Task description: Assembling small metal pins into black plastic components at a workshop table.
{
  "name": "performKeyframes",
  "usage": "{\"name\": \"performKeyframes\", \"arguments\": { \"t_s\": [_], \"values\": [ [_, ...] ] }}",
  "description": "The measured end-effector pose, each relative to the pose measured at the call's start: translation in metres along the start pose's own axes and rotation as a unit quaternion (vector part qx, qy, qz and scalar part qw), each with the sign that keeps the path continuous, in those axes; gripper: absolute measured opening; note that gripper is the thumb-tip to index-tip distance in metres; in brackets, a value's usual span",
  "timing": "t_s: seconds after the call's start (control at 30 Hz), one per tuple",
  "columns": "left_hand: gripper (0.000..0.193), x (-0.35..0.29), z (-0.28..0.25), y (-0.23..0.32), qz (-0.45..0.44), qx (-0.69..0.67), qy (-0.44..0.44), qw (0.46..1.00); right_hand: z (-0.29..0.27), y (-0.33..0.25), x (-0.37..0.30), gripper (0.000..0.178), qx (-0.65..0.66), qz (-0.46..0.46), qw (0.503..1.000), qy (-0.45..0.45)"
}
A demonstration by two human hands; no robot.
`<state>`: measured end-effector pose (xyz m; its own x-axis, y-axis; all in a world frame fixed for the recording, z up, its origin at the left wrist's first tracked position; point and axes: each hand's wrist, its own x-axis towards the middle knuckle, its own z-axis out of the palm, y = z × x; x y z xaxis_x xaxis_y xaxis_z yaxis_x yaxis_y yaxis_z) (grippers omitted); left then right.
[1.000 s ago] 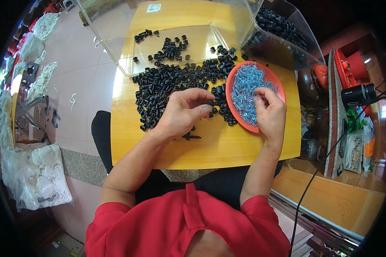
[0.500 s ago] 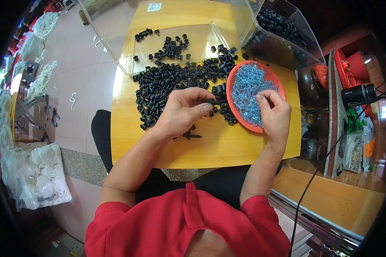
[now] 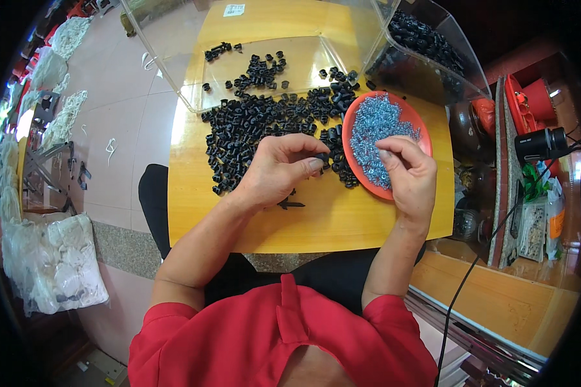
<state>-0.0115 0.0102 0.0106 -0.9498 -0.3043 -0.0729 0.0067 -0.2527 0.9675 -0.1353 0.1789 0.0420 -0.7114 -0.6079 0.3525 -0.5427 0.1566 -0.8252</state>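
Observation:
Between the thumb and forefinger of my left hand [image 3: 279,169] is a small black plastic part [image 3: 322,157], mostly covered by the fingertips. Many similar black plastic parts [image 3: 239,138] lie heaped on the yellow table, just beyond that hand. To the right, an orange-red oval plate [image 3: 350,147] holds a pile of small silvery screw-like metal pieces [image 3: 376,122]. My right hand [image 3: 412,177] hovers over the plate's near right side, thumb and forefinger pinched together. Whatever is in that pinch is too small to make out.
A clear plastic bin [image 3: 426,80] filled with black parts stands at the table's far right. Another clear container [image 3: 168,71] rests at the far left, with loose black parts in it. Dark slim pieces [image 3: 291,204] lie near my left wrist. A black cable [image 3: 461,290] hangs at right.
My right hand has shifted slightly left over the plate, toward my left hand. The left hand keeps its pinch on the black part, nearly still.

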Motion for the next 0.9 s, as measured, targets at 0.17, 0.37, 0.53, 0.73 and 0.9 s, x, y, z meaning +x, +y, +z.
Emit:
{"name": "performKeyframes", "arguments": {
  "t_s": [0.17,0.37,0.53,0.73,0.9],
  "values": [
    [0.016,-0.002,0.001,0.001,-0.003,-0.013,-0.03,0.999,0.023,-0.021,-0.007,0.008,0.115,0.009,0.991,-0.068],
    [0.018,-0.002,0.0,-0.001,-0.012,0.008,-0.038,0.999,0.034,-0.023,-0.009,0.01,0.123,0.032,0.988,-0.091],
    [0.021,0.001,0.0,-0.004,-0.008,-0.095,-0.017,0.995,0.032,-0.023,-0.009,0.01,0.142,0.044,0.985,-0.083],
    [0.014,0.007,-0.005,-0.009,0.004,-0.264,-0.032,0.964,0.033,-0.023,-0.009,0.011,0.116,0.032,0.987,-0.105],
    [0.014,0.006,-0.009,-0.009,-0.044,-0.344,-0.045,0.937,0.036,-0.028,-0.01,0.011,0.106,0.019,0.988,-0.108]
  ]
}}
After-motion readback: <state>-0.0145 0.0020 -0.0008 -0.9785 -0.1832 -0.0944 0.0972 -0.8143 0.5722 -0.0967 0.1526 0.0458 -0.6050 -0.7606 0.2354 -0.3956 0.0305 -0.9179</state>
